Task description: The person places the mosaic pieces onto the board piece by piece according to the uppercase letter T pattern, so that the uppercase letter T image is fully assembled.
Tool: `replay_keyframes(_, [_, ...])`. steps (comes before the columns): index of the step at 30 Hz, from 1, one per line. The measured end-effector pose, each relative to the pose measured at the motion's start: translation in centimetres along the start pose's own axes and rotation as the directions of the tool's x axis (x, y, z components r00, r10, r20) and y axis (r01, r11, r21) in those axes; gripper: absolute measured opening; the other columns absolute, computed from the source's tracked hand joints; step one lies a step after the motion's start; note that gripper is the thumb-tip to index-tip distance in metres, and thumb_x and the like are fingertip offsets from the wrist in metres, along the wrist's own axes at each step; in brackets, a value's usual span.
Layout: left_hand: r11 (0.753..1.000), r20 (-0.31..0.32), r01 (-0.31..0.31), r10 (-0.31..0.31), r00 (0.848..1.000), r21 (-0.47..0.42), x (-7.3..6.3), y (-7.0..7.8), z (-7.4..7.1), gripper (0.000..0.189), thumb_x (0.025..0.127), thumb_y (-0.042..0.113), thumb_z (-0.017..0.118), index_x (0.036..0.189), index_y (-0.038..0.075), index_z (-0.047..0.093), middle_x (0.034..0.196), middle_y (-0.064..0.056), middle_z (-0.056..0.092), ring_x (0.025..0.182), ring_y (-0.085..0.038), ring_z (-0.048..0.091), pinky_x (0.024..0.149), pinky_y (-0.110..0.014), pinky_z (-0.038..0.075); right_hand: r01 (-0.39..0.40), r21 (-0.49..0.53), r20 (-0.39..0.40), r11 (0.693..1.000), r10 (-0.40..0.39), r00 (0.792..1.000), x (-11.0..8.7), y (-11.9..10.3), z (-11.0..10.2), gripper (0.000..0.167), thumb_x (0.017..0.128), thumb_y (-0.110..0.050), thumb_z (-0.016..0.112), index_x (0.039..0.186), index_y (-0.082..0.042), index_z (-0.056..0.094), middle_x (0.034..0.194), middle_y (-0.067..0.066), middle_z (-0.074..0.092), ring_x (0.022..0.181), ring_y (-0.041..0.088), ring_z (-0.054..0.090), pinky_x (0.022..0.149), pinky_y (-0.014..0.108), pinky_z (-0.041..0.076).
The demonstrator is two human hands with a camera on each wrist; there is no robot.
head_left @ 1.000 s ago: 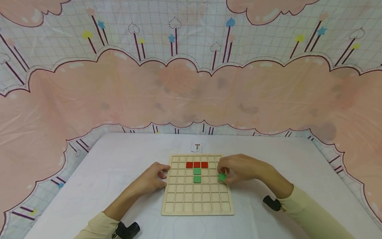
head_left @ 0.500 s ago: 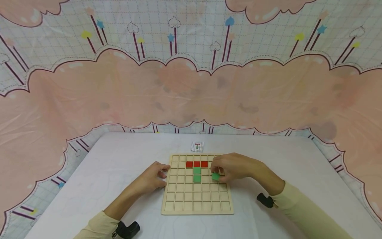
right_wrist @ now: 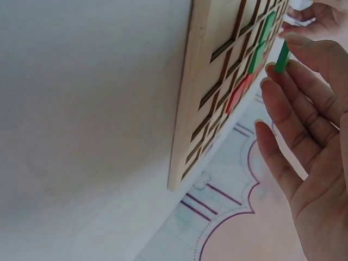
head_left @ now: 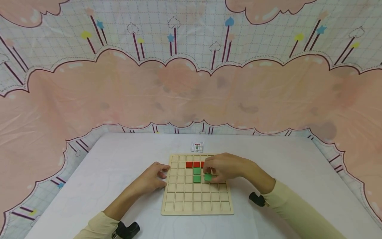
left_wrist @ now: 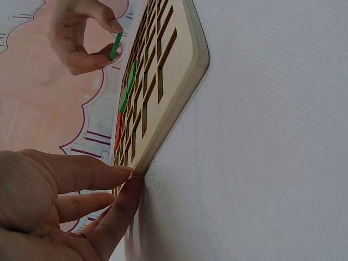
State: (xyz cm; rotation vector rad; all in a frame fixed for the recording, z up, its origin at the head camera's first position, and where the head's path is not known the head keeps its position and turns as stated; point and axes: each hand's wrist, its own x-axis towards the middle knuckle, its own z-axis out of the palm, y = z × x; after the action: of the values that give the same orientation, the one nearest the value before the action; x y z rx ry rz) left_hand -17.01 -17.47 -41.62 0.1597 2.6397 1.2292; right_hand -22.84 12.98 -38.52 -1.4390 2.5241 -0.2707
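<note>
A wooden grid board (head_left: 197, 197) lies on the table. Three red tiles (head_left: 189, 164) stand in a row near its top, the right one partly covered by my right hand. Below the middle red tile, two green tiles (head_left: 197, 179) fill cells in one column. My right hand (head_left: 228, 167) pinches another green square tile (head_left: 208, 177) between thumb and fingertips, held above the board just right of that column. In the left wrist view this tile (left_wrist: 116, 47) is tilted on edge. My left hand (head_left: 152, 177) rests its thumb and fingertips against the board's left edge.
A small printed card (head_left: 197, 147) with a red and green T pattern lies behind the board. White cloth covers the table (head_left: 134, 146). A patterned pink curtain (head_left: 191, 89) hangs behind it. Black wrist cameras (head_left: 128, 230) are worn on both wrists.
My right hand has moved left over the board, carrying the green tile from near the right edge toward the green column. The left hand stays at the board's left edge.
</note>
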Motion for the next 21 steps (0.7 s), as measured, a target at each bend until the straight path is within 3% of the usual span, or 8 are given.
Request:
replay_keyframes(10, [1.000, -0.002, 0.009, -0.009, 1.000, -0.006, 0.1, -0.2, 0.1, 0.064, 0.076, -0.015, 0.073, 0.137, -0.006, 0.058, 0.115, -0.011, 0.055, 0.098, -0.020, 0.055, 0.068, -0.027, 0.050, 0.031, -0.017, 0.027, 0.999, -0.030, 0.999, 1.3, -0.8, 0.4, 0.018, 0.090, -0.029, 0.075, 0.106, -0.023, 0.071, 0.094, -0.013, 0.061, 0.086, 0.005, 0.056, 0.078, 0.021, 0.046])
replay_keyframes(21, [1.000, -0.009, 0.025, -0.025, 1.000, -0.007, 0.2, -0.3, 0.2, 0.064, 0.076, -0.015, 0.074, 0.138, -0.004, 0.058, 0.115, -0.010, 0.055, 0.098, -0.020, 0.055, 0.069, -0.028, 0.051, 0.062, -0.016, 0.051, 0.998, -0.061, 0.997, 2.4, -1.6, 1.0, 0.017, 0.086, -0.024, 0.074, 0.103, -0.023, 0.070, 0.090, -0.014, 0.060, 0.080, 0.001, 0.053, 0.072, 0.019, 0.044])
